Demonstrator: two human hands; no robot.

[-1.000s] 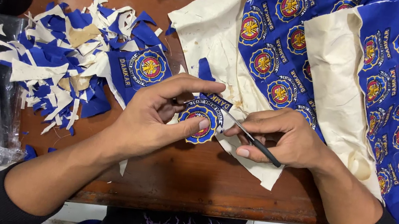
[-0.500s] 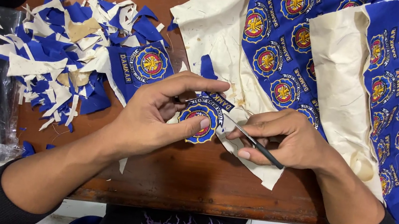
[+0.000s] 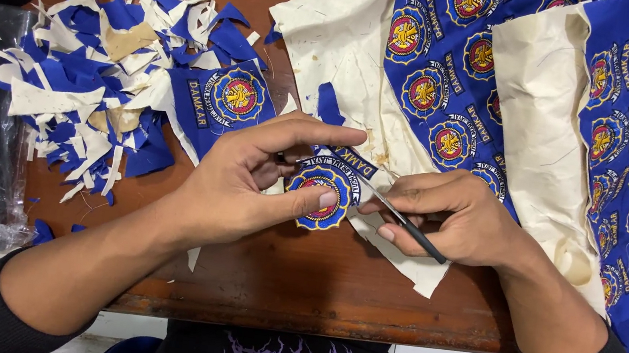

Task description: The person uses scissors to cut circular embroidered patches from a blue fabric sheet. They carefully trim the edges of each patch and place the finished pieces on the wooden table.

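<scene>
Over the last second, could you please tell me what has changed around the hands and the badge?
Very little. The left hand keeps the round blue badge pinched between thumb and fingers, and the right hand keeps its grip on the small scissors at the badge's edge. No clear shift of either shows. Nothing was picked up or let go. The scrap pile and the blue badge cloth lie as before.

Both hands meet, fingers pinched; forearms angled inward
</scene>
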